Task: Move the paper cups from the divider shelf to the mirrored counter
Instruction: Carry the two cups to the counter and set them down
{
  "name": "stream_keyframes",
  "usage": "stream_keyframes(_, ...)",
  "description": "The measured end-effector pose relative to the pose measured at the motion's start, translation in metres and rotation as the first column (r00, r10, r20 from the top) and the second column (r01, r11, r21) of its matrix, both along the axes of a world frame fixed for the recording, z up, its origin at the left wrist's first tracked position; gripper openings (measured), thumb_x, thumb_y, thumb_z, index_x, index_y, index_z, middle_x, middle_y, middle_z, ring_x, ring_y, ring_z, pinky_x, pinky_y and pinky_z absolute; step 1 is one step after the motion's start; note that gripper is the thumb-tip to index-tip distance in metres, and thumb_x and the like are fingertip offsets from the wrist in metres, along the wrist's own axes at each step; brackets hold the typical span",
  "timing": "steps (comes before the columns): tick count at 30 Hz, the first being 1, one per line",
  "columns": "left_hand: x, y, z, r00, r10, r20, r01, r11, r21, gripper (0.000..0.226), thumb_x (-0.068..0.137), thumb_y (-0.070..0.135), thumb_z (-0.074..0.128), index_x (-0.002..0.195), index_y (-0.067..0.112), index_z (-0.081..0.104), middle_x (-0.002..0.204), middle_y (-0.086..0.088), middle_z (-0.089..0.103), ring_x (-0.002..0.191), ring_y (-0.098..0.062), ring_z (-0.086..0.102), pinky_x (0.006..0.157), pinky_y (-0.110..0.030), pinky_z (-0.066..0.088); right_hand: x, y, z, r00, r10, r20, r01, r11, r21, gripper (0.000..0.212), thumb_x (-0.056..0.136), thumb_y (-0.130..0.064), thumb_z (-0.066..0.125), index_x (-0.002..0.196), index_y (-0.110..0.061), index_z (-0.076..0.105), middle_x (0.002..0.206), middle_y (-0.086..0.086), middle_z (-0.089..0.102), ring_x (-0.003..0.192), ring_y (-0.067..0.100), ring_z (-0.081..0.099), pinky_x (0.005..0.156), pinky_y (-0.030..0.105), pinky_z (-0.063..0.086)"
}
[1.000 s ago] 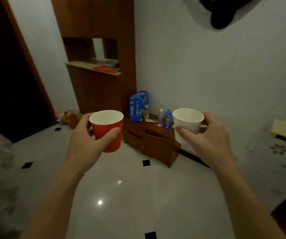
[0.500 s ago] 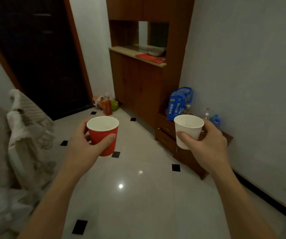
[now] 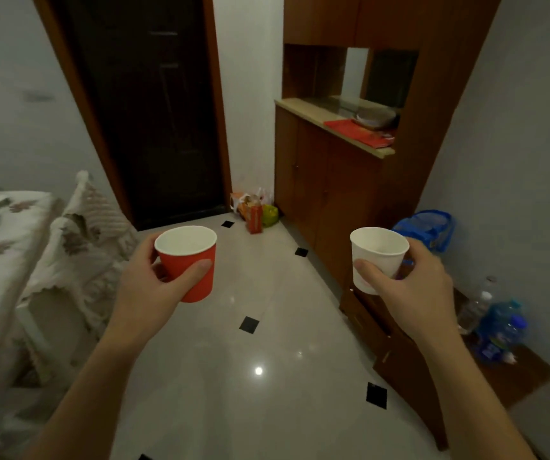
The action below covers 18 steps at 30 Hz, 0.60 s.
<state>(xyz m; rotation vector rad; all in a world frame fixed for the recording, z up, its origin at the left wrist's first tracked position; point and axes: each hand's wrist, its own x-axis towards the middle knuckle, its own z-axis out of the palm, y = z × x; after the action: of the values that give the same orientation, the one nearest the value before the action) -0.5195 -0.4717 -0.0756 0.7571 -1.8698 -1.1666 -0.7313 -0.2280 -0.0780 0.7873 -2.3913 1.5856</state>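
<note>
My left hand [image 3: 149,283] grips a red paper cup [image 3: 190,260] upright at chest height, thumb across its front. A white paper cup [image 3: 377,257] is held the same way in my right hand [image 3: 413,293]. Both cups look empty inside. Ahead and to the right stands the mirrored counter [image 3: 303,106], a pale stone ledge set in a brown wooden cabinet with a mirror [image 3: 355,74] behind it. The counter is well beyond both hands.
A red flat packet [image 3: 358,132] and a bowl [image 3: 374,116] sit on the counter's right end. Snack bags [image 3: 255,210] lie on the floor by a dark door [image 3: 147,107]. A low wooden cabinet [image 3: 416,356] with bottles [image 3: 499,323] stands right; a cloth-covered table [image 3: 4,240] and chair stand left.
The view has swung left and moved closer to the wooden cabinet, so the counter is now larger and higher in view. Both hands keep hold of their cups.
</note>
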Motion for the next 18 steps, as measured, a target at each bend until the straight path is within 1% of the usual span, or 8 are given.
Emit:
stream_keyframes(3, -0.028, -0.017, 0.000, 0.998, 0.057, -0.002, -0.057, 0.998, 0.015, 0.071, 0.064, 0.041, 0.073, 0.128, 0.030, 0.043, 0.121, 0.012, 0.050, 0.105, -0.012, 0.051, 0.082, -0.032, 0.049, -0.037, -0.032, -0.004, 0.999, 0.041, 0.014, -0.041, 0.999, 0.003, 0.059, 0.064, -0.059, 0.069, 0.116, -0.039, 0.048, 0.098, -0.030, 0.049, 0.088, -0.003, 0.051, 0.065, 0.013, 0.034)
stream_keyframes(5, -0.045, -0.030, -0.002, 0.998, 0.067, -0.007, -0.067, 0.998, -0.013, 0.066, 0.066, 0.038, 0.073, 0.123, 0.030, 0.042, 0.114, 0.015, 0.051, 0.096, -0.008, 0.055, 0.076, -0.022, 0.050, -0.059, -0.053, -0.008, 0.997, 0.073, 0.015, -0.073, 0.997, 0.008, 0.061, 0.064, -0.060, 0.068, 0.117, -0.038, 0.048, 0.096, -0.035, 0.045, 0.086, -0.010, 0.048, 0.064, 0.011, 0.033)
stream_keyframes(7, -0.062, -0.045, -0.006, 0.997, 0.083, 0.010, -0.082, 0.995, -0.052, 0.063, 0.066, 0.038, 0.072, 0.120, 0.031, 0.041, 0.109, 0.018, 0.050, 0.091, 0.000, 0.053, 0.064, -0.010, 0.046, -0.080, -0.075, -0.013, 0.995, 0.102, 0.016, -0.102, 0.995, 0.019, 0.062, 0.067, -0.057, 0.071, 0.121, -0.035, 0.050, 0.096, -0.033, 0.046, 0.086, -0.011, 0.047, 0.063, 0.011, 0.033)
stream_keyframes(9, -0.078, -0.063, -0.012, 0.994, 0.103, 0.028, -0.101, 0.993, -0.069, 0.064, 0.063, 0.041, 0.070, 0.120, 0.031, 0.040, 0.106, 0.021, 0.047, 0.088, 0.003, 0.051, 0.058, -0.007, 0.043, -0.100, -0.098, -0.018, 0.991, 0.129, 0.017, -0.130, 0.991, 0.030, 0.060, 0.069, -0.054, 0.072, 0.122, -0.036, 0.049, 0.096, -0.032, 0.046, 0.085, -0.012, 0.048, 0.062, 0.010, 0.033)
stream_keyframes(11, -0.095, -0.087, -0.018, 0.993, 0.117, 0.032, -0.115, 0.992, -0.059, 0.068, 0.062, 0.042, 0.069, 0.122, 0.028, 0.042, 0.112, 0.015, 0.048, 0.091, -0.002, 0.052, 0.063, -0.009, 0.042, -0.119, -0.127, -0.022, 0.987, 0.160, 0.007, -0.160, 0.987, 0.030, 0.056, 0.069, -0.055, 0.072, 0.117, -0.042, 0.047, 0.095, -0.035, 0.047, 0.088, -0.018, 0.049, 0.061, 0.009, 0.034)
stream_keyframes(14, -0.122, -0.130, -0.027, 0.993, 0.116, 0.019, -0.115, 0.993, -0.024, 0.069, 0.061, 0.043, 0.070, 0.122, 0.028, 0.041, 0.119, 0.010, 0.048, 0.093, -0.004, 0.052, 0.068, -0.013, 0.041, -0.146, -0.176, -0.024, 0.981, 0.192, -0.021, -0.191, 0.981, 0.037, 0.053, 0.069, -0.053, 0.073, 0.112, -0.045, 0.045, 0.094, -0.037, 0.047, 0.092, -0.030, 0.041, 0.055, 0.004, 0.036)
stream_keyframes(16, -0.143, -0.163, -0.030, 0.994, 0.106, -0.003, -0.106, 0.994, -0.007, 0.069, 0.060, 0.043, 0.071, 0.121, 0.030, 0.041, 0.118, 0.010, 0.049, 0.093, -0.004, 0.052, 0.069, -0.015, 0.041, -0.164, -0.214, -0.024, 0.978, 0.204, -0.036, -0.203, 0.978, 0.048, 0.054, 0.069, -0.053, 0.073, 0.114, -0.044, 0.045, 0.096, -0.036, 0.047, 0.093, -0.027, 0.043, 0.055, 0.003, 0.036)
stream_keyframes(18, -0.165, -0.202, -0.032, 0.994, 0.107, -0.009, -0.107, 0.994, -0.002, 0.070, 0.059, 0.045, 0.071, 0.121, 0.030, 0.041, 0.119, 0.010, 0.048, 0.099, -0.009, 0.051, 0.070, -0.016, 0.041, -0.184, -0.254, -0.023, 0.977, 0.210, -0.041, -0.208, 0.976, 0.060, 0.056, 0.068, -0.054, 0.072, 0.115, -0.042, 0.045, 0.097, -0.036, 0.046, 0.091, -0.017, 0.049, 0.056, 0.002, 0.037)
